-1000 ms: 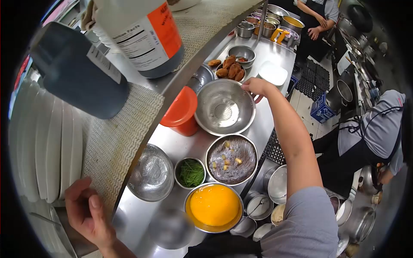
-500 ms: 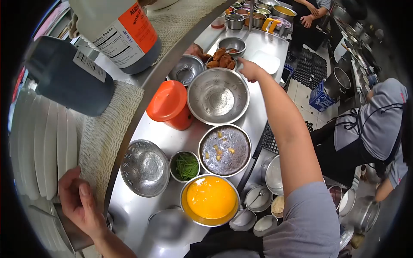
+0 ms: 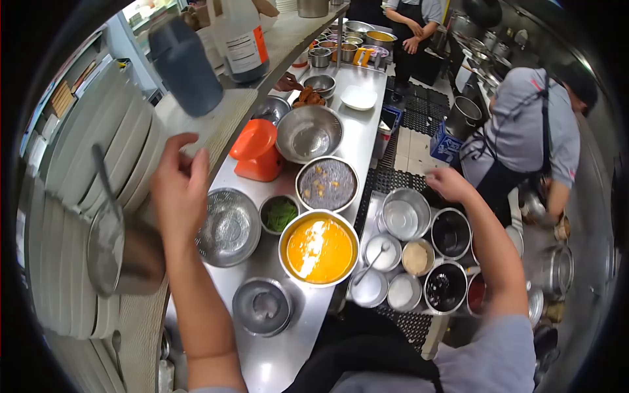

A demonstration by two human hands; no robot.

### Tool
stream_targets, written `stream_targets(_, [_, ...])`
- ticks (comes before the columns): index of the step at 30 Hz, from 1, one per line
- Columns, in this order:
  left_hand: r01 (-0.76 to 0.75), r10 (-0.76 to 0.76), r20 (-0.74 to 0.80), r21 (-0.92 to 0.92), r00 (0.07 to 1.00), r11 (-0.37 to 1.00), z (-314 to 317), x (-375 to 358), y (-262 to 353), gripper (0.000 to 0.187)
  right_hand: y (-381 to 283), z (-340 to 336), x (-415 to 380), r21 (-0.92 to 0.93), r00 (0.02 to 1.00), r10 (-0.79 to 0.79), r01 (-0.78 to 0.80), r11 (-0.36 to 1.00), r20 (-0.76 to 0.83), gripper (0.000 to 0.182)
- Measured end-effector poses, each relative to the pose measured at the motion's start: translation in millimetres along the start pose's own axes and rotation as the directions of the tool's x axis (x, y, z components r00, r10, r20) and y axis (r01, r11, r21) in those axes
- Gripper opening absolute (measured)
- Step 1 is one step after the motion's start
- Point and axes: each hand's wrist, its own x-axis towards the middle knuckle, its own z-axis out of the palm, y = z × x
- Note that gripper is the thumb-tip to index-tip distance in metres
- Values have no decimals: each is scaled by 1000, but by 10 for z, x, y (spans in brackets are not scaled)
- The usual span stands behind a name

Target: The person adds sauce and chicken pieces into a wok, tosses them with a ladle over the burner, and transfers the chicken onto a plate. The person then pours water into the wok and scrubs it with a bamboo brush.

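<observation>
— Since a second ago the right hand [image 3: 447,184] has left the rim of the large steel bowl [image 3: 309,133] and now hangs, fingers loosely curled and holding nothing, over the small pots [image 3: 406,219] below the counter's edge. What of the other?

— Up from the shelf's lower edge: the left hand [image 3: 178,185] is raised, fingers half spread, empty, in front of the woven mat [image 3: 219,118], above the perforated bowl [image 3: 228,226].

— Any writing?

— On the jug [image 3: 241,40], an orange label and a facts panel, too small to read now.

— And nearby?

— A bowl of yellow liquid [image 3: 318,249], greens [image 3: 280,213], an orange tub [image 3: 257,152], and stacked plates [image 3: 98,150]. A person in grey [image 3: 524,131] bends at the stove.
</observation>
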Motion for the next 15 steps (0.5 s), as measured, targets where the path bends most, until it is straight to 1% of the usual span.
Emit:
stream_targets(1, [-17, 17, 3, 17, 1000, 1000, -25, -5, 5, 25, 166, 141, -574, 271, 999, 30, -35, 962, 22, 26])
stream_targets(2, [-35, 34, 8, 34, 999, 999, -37, -11, 16, 25, 133, 283, -1265, 509, 990, 134, -137, 850, 44, 23])
stream_targets(3, [-49, 48, 19, 50, 999, 998, -43, -35, 18, 25, 140, 493, -1971, 545, 955, 292, -270, 794, 48, 22])
stream_targets(4, [-77, 76, 24, 70, 997, 995, -43, -46, -12, 25, 138, 810, -2671, 662, 942, 335, -250, 707, -2, 22])
stream_targets(5, [-106, 104, 27, 85, 994, 991, -37, -36, -46, 25, 144, 1097, -3354, 755, 862, 480, -422, 502, 163, 22])
stream_targets(6, [-136, 133, 34, 98, 990, 986, -35, -43, -60, 25, 181, 1549, -4075, 784, 754, 628, -503, 364, 192, 20])
stream_targets(7, [-126, 123, 35, 106, 992, 986, -48, -65, -44, 25, 168, 1916, -4794, 774, 678, 693, -568, 280, 246, 14])
stream_targets(8, [-120, 116, 42, 115, 992, 986, -60, -78, -34, 24, 466, 2611, -5706, 614, 582, 744, -729, 301, 327, 18])
stream_targets(9, [-121, 115, 50, 126, 992, 985, -74, -77, -28, 24, 514, 3151, -6518, 162, 569, 740, -818, 551, 358, 26])
stream_targets(10, [-138, 134, 39, 126, 990, 982, -56, -67, -78, 23, 353, 3598, -7287, -72, 703, 654, -664, 744, 280, 31])
stream_targets(11, [-154, 152, 23, 127, 988, 980, -25, -55, -139, 22, 431, 4165, -7971, 11, 654, 646, -706, 708, 394, 27])
stream_targets(12, [-188, 188, 13, 132, 982, 973, -23, -55, -156, 21, 297, 4443, -8384, 78, 595, 628, -754, 652, 501, 24])
stream_targets(13, [-187, 189, 3, 145, 982, 972, -31, -59, -160, 21, 226, 4678, -8735, 213, 452, 693, -888, 407, 562, 22])
stream_targets(14, [-184, 187, -5, 158, 982, 970, -39, -80, -152, 21, -70, 4643, -8864, 314, 303, 705, -942, 119, 641, 20])
stream_targets(15, [-182, 187, -11, 171, 982, 968, -26, -106, -134, 21, -309, 4662, -9017, 373, 164, 664, -909, -186, 729, 19])
